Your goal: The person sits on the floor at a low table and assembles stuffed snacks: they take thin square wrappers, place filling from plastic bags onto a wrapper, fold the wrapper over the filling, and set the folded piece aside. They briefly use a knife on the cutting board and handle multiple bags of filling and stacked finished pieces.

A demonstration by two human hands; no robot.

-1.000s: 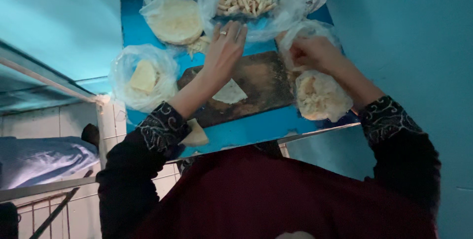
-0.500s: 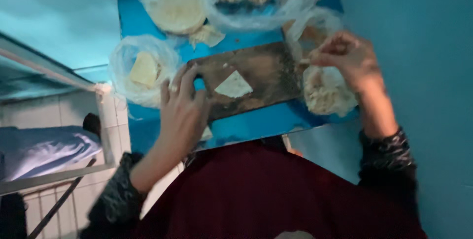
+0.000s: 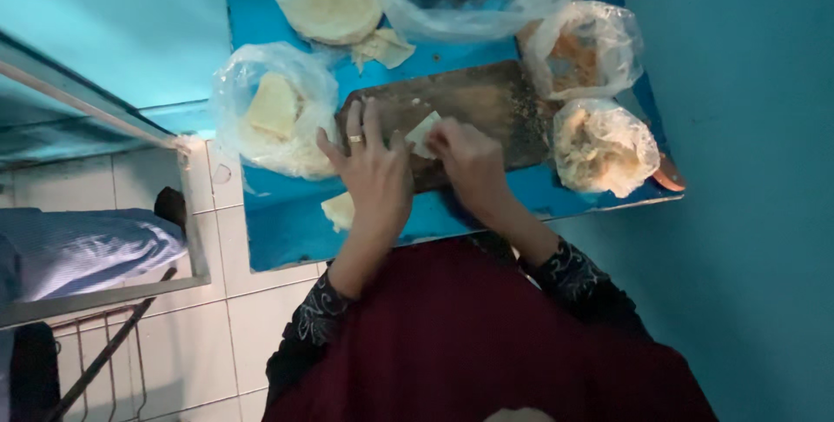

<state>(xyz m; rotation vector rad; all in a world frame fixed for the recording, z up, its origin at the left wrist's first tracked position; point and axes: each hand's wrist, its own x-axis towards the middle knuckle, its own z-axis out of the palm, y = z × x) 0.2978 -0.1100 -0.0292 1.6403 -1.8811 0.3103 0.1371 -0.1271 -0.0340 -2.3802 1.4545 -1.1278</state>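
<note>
- On the blue table (image 3: 287,239), at 9 o'clock from the hands, a clear bag with pale wrapper sheets (image 3: 274,109) lies; one loose sheet (image 3: 339,211) sits at the table edge, half hidden by the wrist.
- At the centre, the left hand (image 3: 373,170), which was off the wooden board (image 3: 486,100) half a second ago, now presses there with spread, released fingers.
- Just beside it at 3 o'clock, the right hand (image 3: 469,166) has left the filling bag (image 3: 604,146) and pinches the pale pastry piece (image 3: 423,133); both hands now meet on it.
- At 12 o'clock, bags are cut off by the frame.
</note>
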